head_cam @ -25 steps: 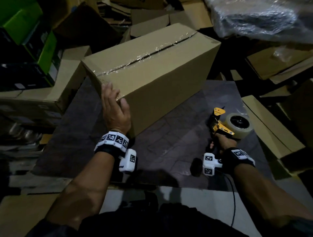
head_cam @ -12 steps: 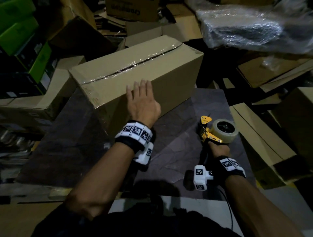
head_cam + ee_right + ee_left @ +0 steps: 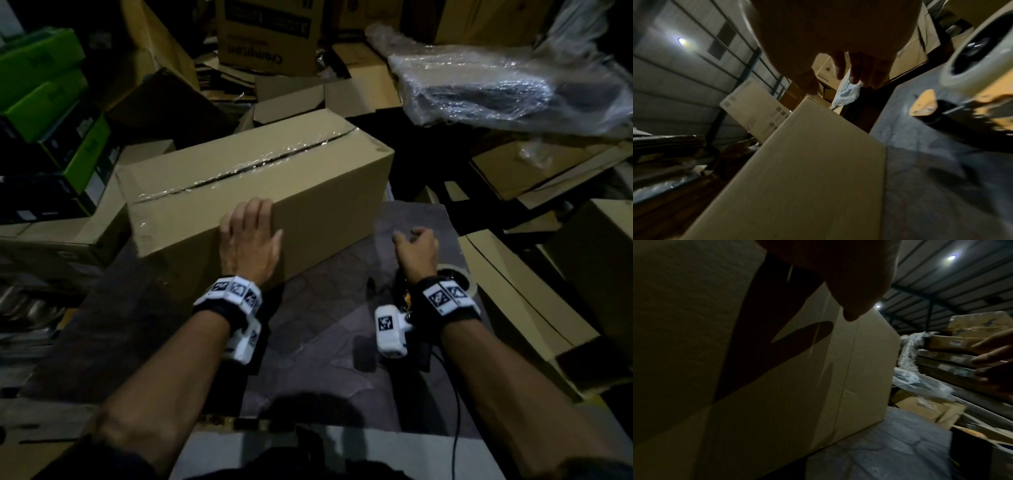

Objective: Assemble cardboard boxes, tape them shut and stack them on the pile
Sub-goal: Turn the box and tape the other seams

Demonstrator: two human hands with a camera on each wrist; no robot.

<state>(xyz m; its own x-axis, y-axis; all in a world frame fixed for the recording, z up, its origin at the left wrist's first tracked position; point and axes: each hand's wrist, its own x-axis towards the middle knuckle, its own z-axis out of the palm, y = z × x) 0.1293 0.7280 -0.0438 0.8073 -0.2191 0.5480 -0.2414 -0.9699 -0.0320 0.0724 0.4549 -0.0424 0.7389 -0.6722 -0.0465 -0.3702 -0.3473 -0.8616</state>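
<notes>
Box (image 3: 260, 192) on mat (image 3: 342, 329); tape dispenser (image 3: 970, 91) at its right.

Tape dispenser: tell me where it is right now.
In the head view the tape dispenser lies on the dark table, mostly hidden under the right wrist, right of the taped box; the right hand holds nothing.
</notes>
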